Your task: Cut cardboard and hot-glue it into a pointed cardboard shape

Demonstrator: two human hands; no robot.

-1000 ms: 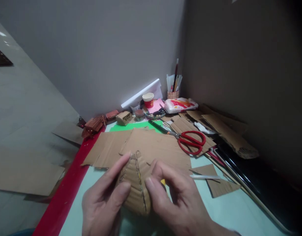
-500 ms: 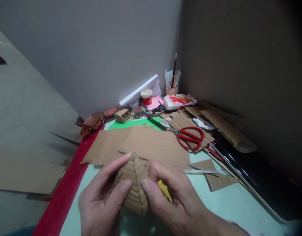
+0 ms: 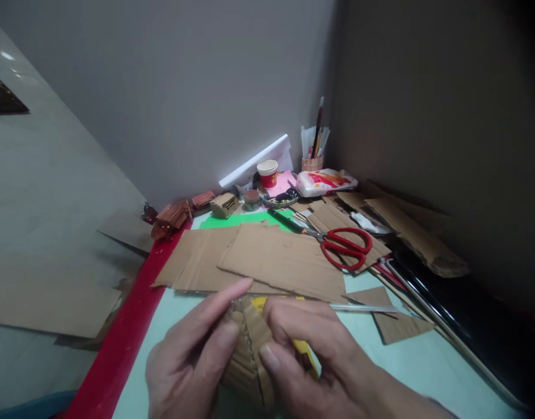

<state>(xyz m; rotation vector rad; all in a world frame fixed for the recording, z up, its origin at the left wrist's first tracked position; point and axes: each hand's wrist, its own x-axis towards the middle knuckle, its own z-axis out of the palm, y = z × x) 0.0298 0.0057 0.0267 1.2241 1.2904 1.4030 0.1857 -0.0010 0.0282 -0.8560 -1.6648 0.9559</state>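
Note:
Between my two hands is a small folded cardboard piece (image 3: 245, 364), corrugated, with a dark seam running down it and a narrow tip at the top. My left hand (image 3: 193, 355) grips its left side, thumb on the face and index finger along the upper edge. My right hand (image 3: 311, 355) pinches the right side with thumb and bent fingers. Something yellow (image 3: 309, 355) shows behind my right hand; its kind is mostly hidden. Just beyond lie flat cardboard sheets (image 3: 285, 259).
Red-handled scissors (image 3: 346, 247) rest on cardboard at the right. A clear stick (image 3: 363, 308) and cut cardboard scraps (image 3: 402, 329) lie near my right hand. Farther back stand a paper cup (image 3: 268, 174) and a pen holder (image 3: 312, 163). A black flat device (image 3: 459, 326) borders the right.
The cardboard piece has tilted and dropped slightly, showing its seam more from the side. More of the yellow thing shows. The whole view has shifted a little.

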